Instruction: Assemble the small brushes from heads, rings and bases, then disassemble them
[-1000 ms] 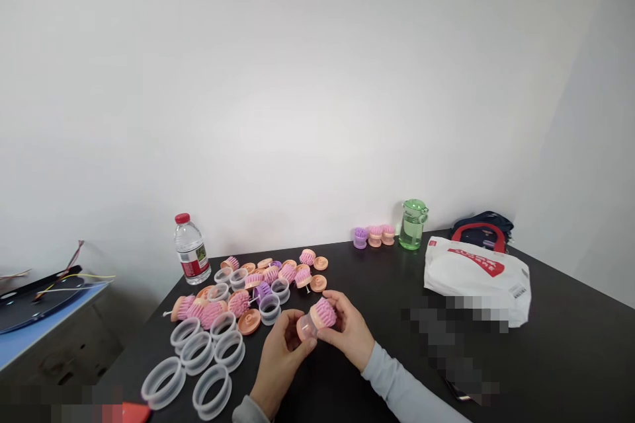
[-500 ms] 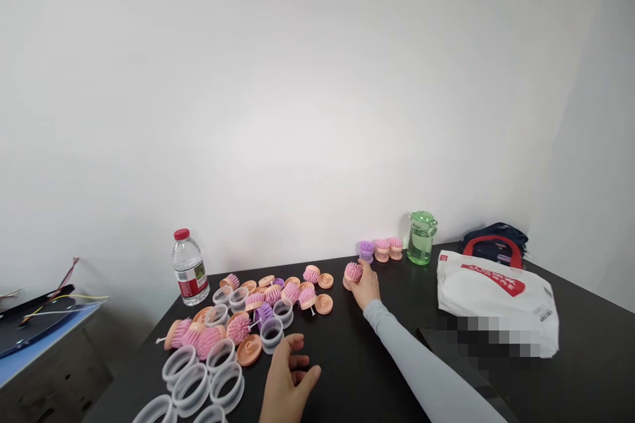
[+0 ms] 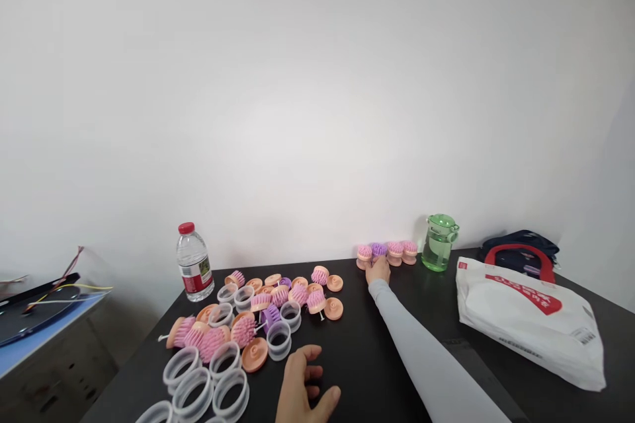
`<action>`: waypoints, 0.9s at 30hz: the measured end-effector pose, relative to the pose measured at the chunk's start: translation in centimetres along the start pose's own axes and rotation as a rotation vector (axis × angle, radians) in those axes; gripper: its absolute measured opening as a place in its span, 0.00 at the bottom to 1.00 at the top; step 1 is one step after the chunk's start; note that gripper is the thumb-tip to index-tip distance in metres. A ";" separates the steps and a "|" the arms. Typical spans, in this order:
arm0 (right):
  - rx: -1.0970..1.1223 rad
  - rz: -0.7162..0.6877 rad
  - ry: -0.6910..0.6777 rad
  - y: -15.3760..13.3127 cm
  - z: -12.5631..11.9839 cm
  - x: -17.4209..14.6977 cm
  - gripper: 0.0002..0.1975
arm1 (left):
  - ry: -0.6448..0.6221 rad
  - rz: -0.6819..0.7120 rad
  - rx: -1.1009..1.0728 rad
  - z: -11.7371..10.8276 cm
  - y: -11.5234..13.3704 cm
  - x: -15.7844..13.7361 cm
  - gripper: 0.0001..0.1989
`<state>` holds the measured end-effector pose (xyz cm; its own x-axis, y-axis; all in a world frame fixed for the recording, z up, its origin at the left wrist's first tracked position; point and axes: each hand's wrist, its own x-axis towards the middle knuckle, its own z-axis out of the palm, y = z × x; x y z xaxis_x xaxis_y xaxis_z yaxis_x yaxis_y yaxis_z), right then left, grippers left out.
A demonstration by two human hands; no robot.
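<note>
My right hand (image 3: 380, 271) reaches to the back of the table, its fingers closed at the base of a pink bristle brush (image 3: 364, 254). That brush stands upright at the left end of a row, beside a purple brush (image 3: 378, 249) and two more pink ones (image 3: 395, 251). Partly hidden by the hand are the lower parts of the nearer brushes. In front, my left hand (image 3: 305, 386) hovers with fingers loosely curved and thumb apart, holding nothing. Close to it lie a clear plastic ring (image 3: 278, 352) and an orange round cap (image 3: 254, 355).
Loose brush heads (image 3: 213, 344), orange caps and clear rings (image 3: 192, 394) crowd the table's left side. Behind them stands a water bottle (image 3: 194, 264). A green jug (image 3: 439, 244), a white bag (image 3: 526, 317) and a dark bag with red handle (image 3: 518, 252) occupy the right.
My right hand has carried the pink brush back to the row by the wall, left of the purple one. The view has shifted slightly; my left hand keeps its curved pose.
</note>
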<state>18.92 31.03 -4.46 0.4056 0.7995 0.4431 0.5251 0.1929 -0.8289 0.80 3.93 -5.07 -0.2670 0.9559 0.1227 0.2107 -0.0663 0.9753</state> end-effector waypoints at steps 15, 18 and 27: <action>0.137 -0.365 -0.364 -3.6 -2.9 -12.4 0.18 | -0.062 0.076 0.104 -1.1 3.4 -0.6 0.14; 0.135 -0.435 -0.450 -4.4 -3.4 -13.4 0.24 | -0.041 0.112 0.125 -1.3 3.5 -0.4 0.12; 0.143 -0.647 -0.524 -6.1 -4.5 -13.7 0.28 | 0.166 0.301 0.286 -2.7 4.3 0.1 0.09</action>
<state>13.53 16.34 -3.96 -0.3608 0.6602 0.6588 0.4204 0.7456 -0.5170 -0.88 3.00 -0.38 -0.2963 0.8454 0.4443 0.5478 -0.2307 0.8042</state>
